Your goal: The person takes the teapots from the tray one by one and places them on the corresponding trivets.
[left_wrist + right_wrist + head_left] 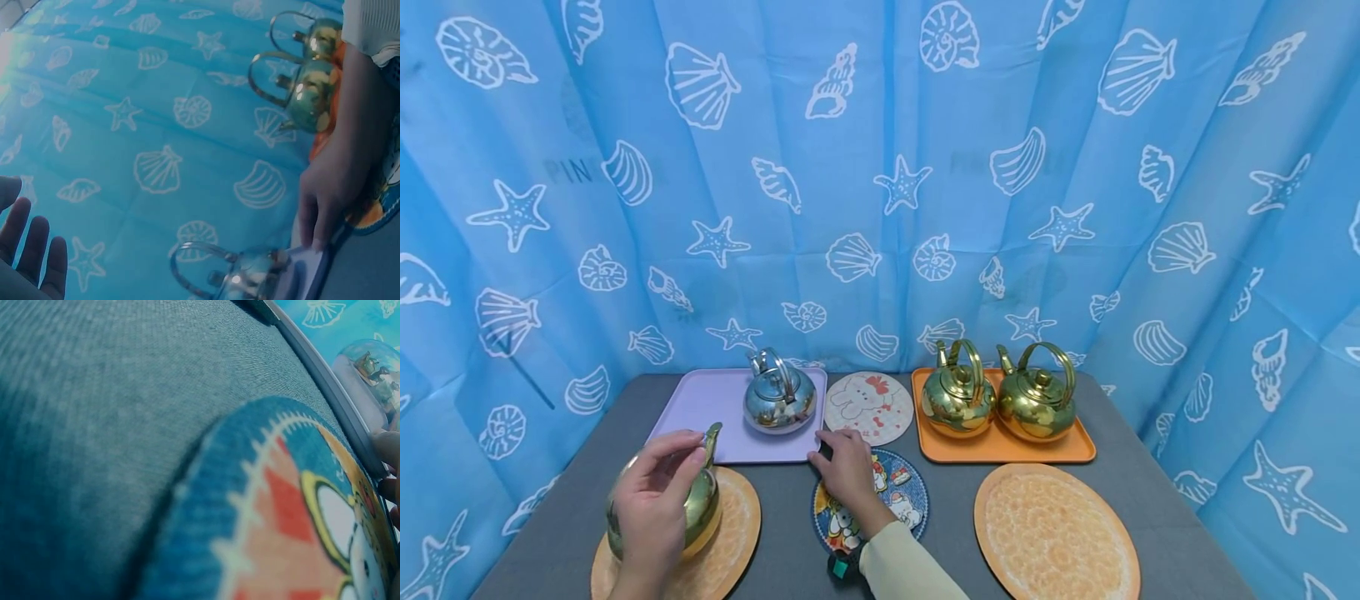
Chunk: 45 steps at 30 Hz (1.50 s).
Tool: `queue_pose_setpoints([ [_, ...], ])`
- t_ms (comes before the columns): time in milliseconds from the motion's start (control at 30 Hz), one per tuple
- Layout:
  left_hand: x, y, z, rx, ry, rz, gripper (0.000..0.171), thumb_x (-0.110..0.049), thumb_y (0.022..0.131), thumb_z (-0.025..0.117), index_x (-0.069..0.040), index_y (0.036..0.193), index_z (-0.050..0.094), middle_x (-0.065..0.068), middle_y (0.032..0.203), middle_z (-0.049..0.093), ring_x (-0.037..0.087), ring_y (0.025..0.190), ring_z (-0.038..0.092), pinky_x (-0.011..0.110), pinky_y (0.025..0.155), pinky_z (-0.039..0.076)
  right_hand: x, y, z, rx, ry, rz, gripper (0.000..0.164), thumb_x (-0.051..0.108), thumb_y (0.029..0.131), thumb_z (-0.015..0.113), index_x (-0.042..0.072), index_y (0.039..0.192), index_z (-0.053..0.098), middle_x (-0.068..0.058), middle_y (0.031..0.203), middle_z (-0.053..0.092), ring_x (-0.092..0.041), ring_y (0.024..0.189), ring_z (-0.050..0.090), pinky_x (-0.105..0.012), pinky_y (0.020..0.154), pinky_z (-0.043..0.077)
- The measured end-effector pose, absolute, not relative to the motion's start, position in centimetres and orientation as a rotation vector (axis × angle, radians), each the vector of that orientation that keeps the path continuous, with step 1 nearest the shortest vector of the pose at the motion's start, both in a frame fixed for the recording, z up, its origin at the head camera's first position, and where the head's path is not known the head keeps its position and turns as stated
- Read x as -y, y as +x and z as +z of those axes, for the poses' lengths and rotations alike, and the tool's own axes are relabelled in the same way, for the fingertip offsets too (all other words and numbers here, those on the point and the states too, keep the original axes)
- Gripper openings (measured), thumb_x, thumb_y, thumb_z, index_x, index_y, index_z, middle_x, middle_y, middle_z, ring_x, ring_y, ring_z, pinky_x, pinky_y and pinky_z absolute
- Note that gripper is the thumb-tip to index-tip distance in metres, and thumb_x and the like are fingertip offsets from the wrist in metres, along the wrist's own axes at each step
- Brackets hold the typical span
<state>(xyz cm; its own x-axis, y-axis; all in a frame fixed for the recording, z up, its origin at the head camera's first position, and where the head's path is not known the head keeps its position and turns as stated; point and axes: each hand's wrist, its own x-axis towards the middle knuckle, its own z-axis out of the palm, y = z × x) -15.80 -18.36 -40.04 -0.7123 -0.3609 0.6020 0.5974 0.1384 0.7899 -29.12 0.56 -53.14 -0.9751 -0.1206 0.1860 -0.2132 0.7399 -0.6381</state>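
Note:
A gold kettle (pixel 702 508) stands on a round wood-toned mat (pixel 741 508) at the front left. My left hand (pixel 651 500) is over it, hiding its handle; in the left wrist view the loosely bent fingers (pixel 34 247) are spread with nothing between them. My right hand (pixel 848 471) pinches the front right corner of the lilac tray (pixel 707 408), fingertips at its rim. On that tray, toward its right side, sits a silver kettle (pixel 780 402), spout pointing back left. Under the right forearm lies a round blue cartoon mat (pixel 913 479).
An orange tray (pixel 925 446) at the back right bears two gold kettles (pixel 958 400). Between the trays lies a round rabbit mat (pixel 872 408). Another round wood-toned mat (pixel 1056 529) is at the front right. A blue shell-print curtain (pixel 880 208) hangs behind the grey table (pixel 943 533).

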Motion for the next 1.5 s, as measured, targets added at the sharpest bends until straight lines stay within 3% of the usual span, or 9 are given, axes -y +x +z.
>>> queue_pose_setpoints([
  [200,17.4,-17.8,-40.7,1.607,-0.311,-1.774,0.018,0.017,0.087,0.061,0.020,0.105,0.059,0.016,0.100,0.065,0.018,0.095,0.062,0.020,0.082,0.051,-0.4,-29.1,-53.2,2.810,0.253,1.044,0.041,0.039,0.090,0.070,0.024,0.128,0.066,0.003,0.122,0.063,-0.019,0.119,0.047,-0.044,0.099,0.039],
  [500,16.2,-20.1,-41.4,1.681,-0.200,-1.779,0.020,0.011,0.088,0.064,0.015,0.107,0.061,0.017,0.102,0.064,0.018,0.095,0.060,0.020,0.085,0.049,-0.5,-29.1,-53.1,2.819,0.270,1.037,0.041,0.039,0.091,0.069,0.023,0.128,0.066,0.003,0.121,0.064,-0.019,0.119,0.047,-0.044,0.100,0.038],
  [800,15.6,-22.3,-42.4,1.701,-0.132,-1.813,0.022,0.009,0.089,0.064,0.013,0.110,0.061,0.024,0.106,0.060,0.018,0.096,0.058,0.019,0.083,0.048,-0.2,-29.0,-53.3,2.780,0.281,0.979,0.039,0.037,0.090,0.070,0.021,0.125,0.069,0.006,0.116,0.067,-0.017,0.111,0.050,-0.038,0.090,0.041],
  [1100,14.6,-23.3,-41.0,1.767,-0.084,-1.776,0.022,0.011,0.088,0.063,0.017,0.110,0.060,0.025,0.106,0.061,0.015,0.093,0.058,0.018,0.080,0.048,0.0,-29.1,-53.3,2.794,0.305,0.875,0.037,0.038,0.091,0.069,0.021,0.124,0.069,0.008,0.118,0.067,-0.015,0.108,0.052,-0.036,0.087,0.041],
  [1333,15.0,-26.3,-43.1,1.799,-0.002,-1.842,0.024,0.001,0.090,0.066,0.008,0.113,0.064,0.014,0.110,0.063,0.012,0.094,0.058,0.017,0.078,0.048,0.6,-28.6,-52.7,2.783,0.288,0.895,0.033,0.032,0.090,0.072,0.016,0.118,0.072,0.005,0.111,0.070,-0.019,0.102,0.052,-0.038,0.081,0.037],
  [1500,14.8,-27.6,-43.4,1.845,-0.007,-1.846,0.026,-0.004,0.092,0.067,0.004,0.116,0.065,0.017,0.115,0.063,0.015,0.097,0.058,0.018,0.079,0.048,0.9,-28.5,-52.4,2.782,0.225,0.956,0.032,0.029,0.088,0.073,0.015,0.117,0.073,0.004,0.111,0.070,-0.020,0.097,0.051,-0.036,0.076,0.034],
])
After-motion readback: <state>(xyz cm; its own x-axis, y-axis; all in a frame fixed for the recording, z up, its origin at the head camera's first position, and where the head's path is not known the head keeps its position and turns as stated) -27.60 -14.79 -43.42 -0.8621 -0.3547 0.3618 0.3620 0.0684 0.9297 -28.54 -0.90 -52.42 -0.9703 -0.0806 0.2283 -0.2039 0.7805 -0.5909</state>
